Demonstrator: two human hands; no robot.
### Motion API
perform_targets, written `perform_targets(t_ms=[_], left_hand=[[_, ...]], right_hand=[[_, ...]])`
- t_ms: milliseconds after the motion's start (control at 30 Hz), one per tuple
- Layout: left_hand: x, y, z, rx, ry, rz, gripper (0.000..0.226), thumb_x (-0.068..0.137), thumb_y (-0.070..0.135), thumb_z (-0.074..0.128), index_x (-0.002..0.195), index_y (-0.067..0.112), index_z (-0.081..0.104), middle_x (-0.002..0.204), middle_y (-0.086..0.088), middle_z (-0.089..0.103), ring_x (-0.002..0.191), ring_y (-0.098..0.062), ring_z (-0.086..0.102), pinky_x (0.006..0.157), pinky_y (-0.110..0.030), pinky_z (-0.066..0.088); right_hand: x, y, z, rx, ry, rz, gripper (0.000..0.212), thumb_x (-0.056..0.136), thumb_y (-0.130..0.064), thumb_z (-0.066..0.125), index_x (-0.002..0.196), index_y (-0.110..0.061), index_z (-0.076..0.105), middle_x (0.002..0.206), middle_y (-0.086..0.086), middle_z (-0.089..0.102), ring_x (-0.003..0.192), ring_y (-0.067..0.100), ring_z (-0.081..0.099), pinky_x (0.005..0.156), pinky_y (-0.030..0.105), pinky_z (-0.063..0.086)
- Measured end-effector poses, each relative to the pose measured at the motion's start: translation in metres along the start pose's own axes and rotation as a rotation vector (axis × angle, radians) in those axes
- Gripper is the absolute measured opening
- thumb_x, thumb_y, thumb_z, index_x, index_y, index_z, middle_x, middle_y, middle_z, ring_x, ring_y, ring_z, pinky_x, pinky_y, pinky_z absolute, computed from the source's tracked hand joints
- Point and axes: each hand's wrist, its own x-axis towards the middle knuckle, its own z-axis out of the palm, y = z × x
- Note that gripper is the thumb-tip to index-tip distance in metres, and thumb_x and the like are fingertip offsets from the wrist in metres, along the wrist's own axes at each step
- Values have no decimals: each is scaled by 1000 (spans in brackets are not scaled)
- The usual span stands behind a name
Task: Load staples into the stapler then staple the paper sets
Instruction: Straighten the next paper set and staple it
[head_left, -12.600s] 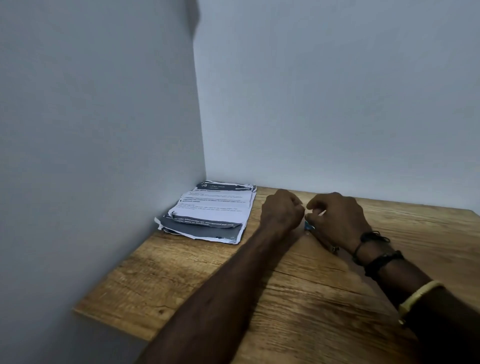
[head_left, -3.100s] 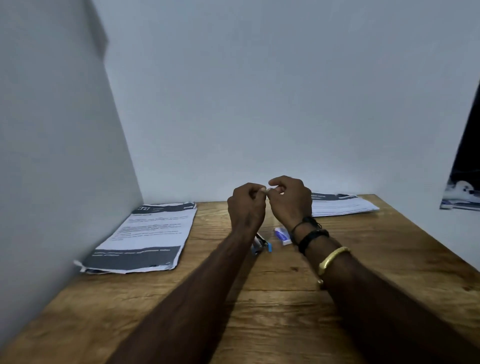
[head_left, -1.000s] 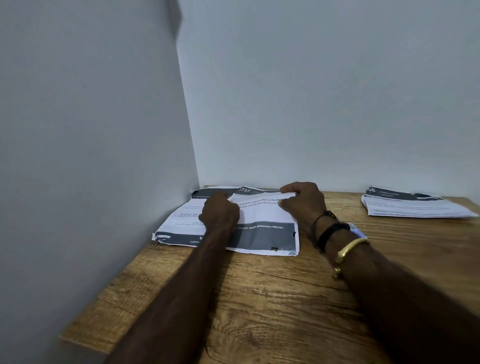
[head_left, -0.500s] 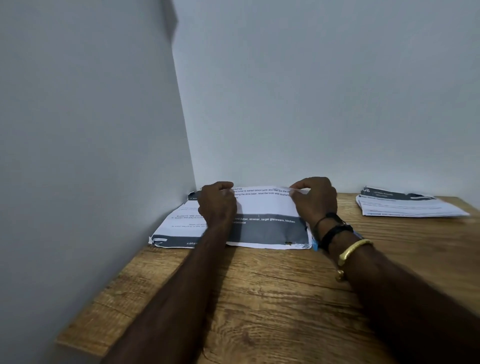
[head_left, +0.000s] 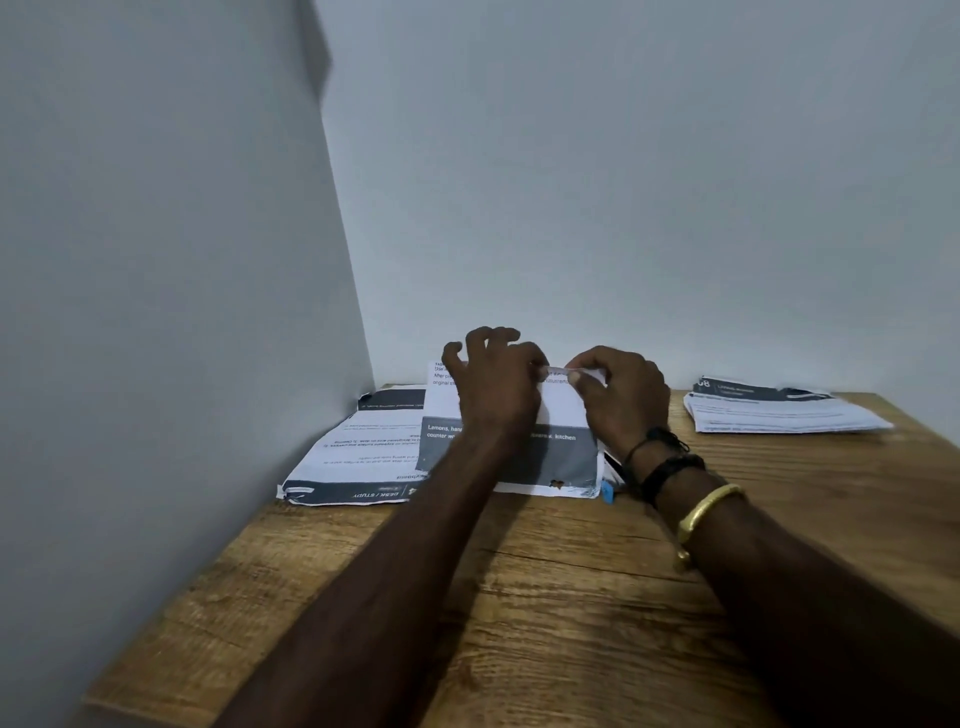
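Observation:
A paper set (head_left: 519, 457), white with a grey band, is tilted up off the left stack of printed sheets (head_left: 358, 452) in the desk's corner. My right hand (head_left: 623, 405) pinches its top edge between thumb and forefinger. My left hand (head_left: 493, 389) is close beside it on the same edge, thumb and forefinger at the paper, the other fingers raised and curled. Only a blue tip and a dark part of the stapler (head_left: 609, 488) show, on the desk behind my right wrist. No staples can be seen.
A second stack of printed sheets (head_left: 779, 413) lies at the back right of the wooden desk (head_left: 545, 597). Grey walls close the desk on the left and at the back. My right wrist wears dark bands and a gold bangle.
My left hand has slid right along the paper's top edge, close to my right hand. The top of the sheet has come up higher. The view has shifted slightly.

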Motion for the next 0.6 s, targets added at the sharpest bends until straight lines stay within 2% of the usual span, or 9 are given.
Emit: perform_targets(t_ms=[67, 133, 233, 300, 400, 533, 600], left_hand=[[1, -4, -1, 12, 44, -12, 17, 94, 25, 62, 101, 33, 75, 136, 6, 61, 139, -21, 38, 112, -49, 16], [2, -10, -4, 28, 69, -30, 16, 94, 26, 60, 102, 33, 72, 132, 8, 62, 136, -21, 40, 111, -48, 19], [5, -19, -9, 29, 115, -81, 17, 95, 24, 59, 104, 33, 70, 127, 8, 63, 133, -22, 42, 106, -45, 20], [7, -23, -12, -8, 179, -119, 17, 94, 22, 59, 101, 32, 70, 121, 7, 66, 127, -23, 46, 101, -41, 21], [7, -30, -12, -98, 243, -195, 15, 93, 22, 60, 97, 32, 71, 118, 5, 66, 119, -25, 52, 95, -41, 31], [1, -27, -6, -522, 240, -375, 16, 96, 26, 60, 101, 20, 73, 117, -4, 70, 113, -24, 62, 90, -29, 43], [1, -22, -1, -720, 156, -589, 25, 98, 34, 56, 104, 16, 71, 114, -6, 71, 113, -28, 64, 95, -37, 53]], right_hand=[[1, 1, -6, 14, 58, -17, 9, 90, -22, 68, 91, -24, 77, 96, -1, 77, 105, 29, 65, 94, 46, 50], [2, 2, -14, 63, 118, -43, 9, 89, -18, 70, 89, -21, 78, 92, 0, 78, 99, 26, 68, 84, 37, 52], [6, 3, -25, 104, 202, -17, 7, 87, -18, 71, 85, -22, 77, 86, -3, 77, 89, 19, 69, 65, 24, 41], [9, 5, -33, 90, 253, -24, 8, 87, -19, 70, 86, -22, 77, 87, -4, 77, 88, 17, 69, 65, 23, 40], [11, 10, -45, 115, 291, -65, 10, 90, -16, 68, 89, -19, 77, 91, -4, 77, 91, 16, 69, 70, 23, 44], [10, 22, -54, 107, 322, -81, 12, 90, -10, 64, 91, -16, 75, 91, 0, 76, 90, 18, 67, 71, 21, 41], [10, 30, -58, 115, 297, -80, 13, 90, -8, 64, 92, -14, 74, 91, 1, 75, 92, 18, 67, 74, 21, 42]])
